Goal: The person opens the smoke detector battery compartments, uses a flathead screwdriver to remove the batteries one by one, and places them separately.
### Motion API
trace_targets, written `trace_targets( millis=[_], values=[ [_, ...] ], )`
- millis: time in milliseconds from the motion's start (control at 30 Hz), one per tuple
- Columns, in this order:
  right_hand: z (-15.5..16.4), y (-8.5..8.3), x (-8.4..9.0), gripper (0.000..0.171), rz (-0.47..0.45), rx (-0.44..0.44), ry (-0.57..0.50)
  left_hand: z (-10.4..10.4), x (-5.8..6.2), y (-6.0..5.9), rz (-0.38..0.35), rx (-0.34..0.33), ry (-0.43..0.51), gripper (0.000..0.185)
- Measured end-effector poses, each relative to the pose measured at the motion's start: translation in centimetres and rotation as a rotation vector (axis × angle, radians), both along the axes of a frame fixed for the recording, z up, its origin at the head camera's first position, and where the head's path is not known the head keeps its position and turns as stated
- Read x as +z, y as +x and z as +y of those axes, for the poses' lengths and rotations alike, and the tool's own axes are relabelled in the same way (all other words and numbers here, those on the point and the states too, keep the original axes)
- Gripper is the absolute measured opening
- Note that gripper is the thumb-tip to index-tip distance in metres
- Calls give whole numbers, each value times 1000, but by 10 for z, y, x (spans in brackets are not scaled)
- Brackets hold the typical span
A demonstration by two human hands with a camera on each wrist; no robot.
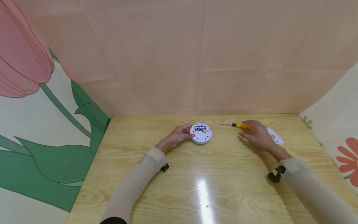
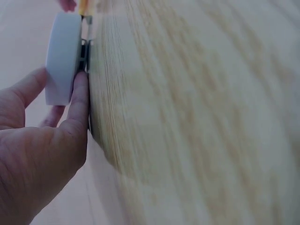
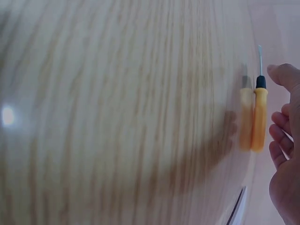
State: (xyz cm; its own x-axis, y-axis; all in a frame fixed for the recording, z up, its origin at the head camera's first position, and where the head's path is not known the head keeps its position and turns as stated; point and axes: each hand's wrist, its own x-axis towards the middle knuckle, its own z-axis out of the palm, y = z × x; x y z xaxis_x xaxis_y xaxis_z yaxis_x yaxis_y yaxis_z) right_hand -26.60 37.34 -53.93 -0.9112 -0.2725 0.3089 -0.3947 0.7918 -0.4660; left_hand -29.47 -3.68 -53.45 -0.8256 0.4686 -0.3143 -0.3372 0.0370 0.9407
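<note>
A round white smoke detector (image 1: 202,139), its back face up with a blue and yellow battery (image 1: 200,128) in it, is gripped at its left edge by my left hand (image 1: 179,136). In the left wrist view the thumb and fingers of that hand hold the white casing (image 2: 63,58) from both sides. On the table lies a screwdriver (image 3: 259,117) with a yellow handle and black collar. Over its handle is my right hand (image 1: 256,134), fingers loosely bent; the right wrist view shows a gap between them and the handle.
A white mounting plate (image 1: 275,137) with a hole lies beside the right hand, partly hidden by it. Wood-grain table (image 1: 201,168) spreads under everything, with a pinkish cloth wall (image 1: 201,77) along its back edge and printed flower panels at the sides.
</note>
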Motion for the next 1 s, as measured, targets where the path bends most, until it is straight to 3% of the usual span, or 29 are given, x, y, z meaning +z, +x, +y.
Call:
trace_targets(
  millis=[233,533,1000],
  values=[
    [-5,-11,-9,60,42,19,32,0,-3,-1,-9,0,9,62],
    [-10,-20,-17,55,32,26,3,1,-4,0,-7,9,0,60],
    [-17,-28,-20,28,96,56,-6,1,-5,0,6,19,-2,63]
  ],
)
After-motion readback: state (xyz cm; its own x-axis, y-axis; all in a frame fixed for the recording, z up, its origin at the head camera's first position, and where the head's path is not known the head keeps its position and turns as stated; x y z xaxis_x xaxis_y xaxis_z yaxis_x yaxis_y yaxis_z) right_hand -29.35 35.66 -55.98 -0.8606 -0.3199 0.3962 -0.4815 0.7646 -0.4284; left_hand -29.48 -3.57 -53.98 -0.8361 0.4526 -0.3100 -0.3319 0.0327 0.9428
